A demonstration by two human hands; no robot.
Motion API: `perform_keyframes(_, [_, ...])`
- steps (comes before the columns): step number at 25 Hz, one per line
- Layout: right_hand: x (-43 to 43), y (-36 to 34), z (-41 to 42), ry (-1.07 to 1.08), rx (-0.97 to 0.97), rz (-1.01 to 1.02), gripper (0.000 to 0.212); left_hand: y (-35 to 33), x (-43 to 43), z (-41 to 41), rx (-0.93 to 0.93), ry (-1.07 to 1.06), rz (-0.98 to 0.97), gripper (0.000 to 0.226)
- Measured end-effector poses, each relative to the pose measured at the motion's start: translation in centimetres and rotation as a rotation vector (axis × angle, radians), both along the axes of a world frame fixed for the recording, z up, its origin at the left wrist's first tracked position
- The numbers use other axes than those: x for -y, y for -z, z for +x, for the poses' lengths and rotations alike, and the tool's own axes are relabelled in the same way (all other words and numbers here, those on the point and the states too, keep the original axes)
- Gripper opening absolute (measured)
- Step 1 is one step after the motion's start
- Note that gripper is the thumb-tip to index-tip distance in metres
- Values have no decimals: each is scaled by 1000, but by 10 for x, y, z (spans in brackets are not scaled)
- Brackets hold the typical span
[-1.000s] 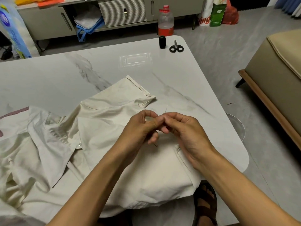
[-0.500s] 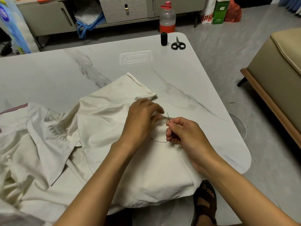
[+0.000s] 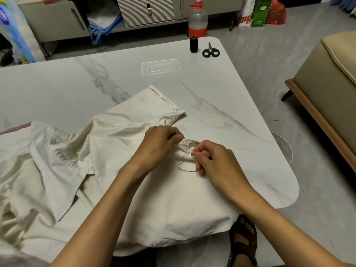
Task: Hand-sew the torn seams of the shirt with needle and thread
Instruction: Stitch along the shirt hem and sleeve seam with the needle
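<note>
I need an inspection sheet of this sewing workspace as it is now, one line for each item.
Surface: white marble-look table, with the shirt on its near half.
Job's things: cream shirt, rumpled at left; dark thread looped on it; black spool and scissors together at the far corner.
Clutter: pinkish strip at the left edge, unclear what it is.
Hands: left hand pinches a shirt edge; right hand pinches the thread.
Cables: nothing seen.
Surroundings: bottle on the floor, cabinet behind it, beige seat at right.
</note>
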State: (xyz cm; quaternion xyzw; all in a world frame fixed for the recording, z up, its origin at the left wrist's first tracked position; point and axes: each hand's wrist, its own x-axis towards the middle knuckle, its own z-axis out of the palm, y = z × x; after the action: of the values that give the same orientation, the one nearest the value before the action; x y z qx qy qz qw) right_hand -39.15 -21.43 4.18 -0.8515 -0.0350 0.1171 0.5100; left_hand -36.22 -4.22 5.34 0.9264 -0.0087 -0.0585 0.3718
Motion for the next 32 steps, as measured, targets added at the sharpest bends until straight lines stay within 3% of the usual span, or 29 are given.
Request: perform_keyframes(32, [-2,4,0,18,63,-49,16,-2,1,-2,-53,-39,-58,23])
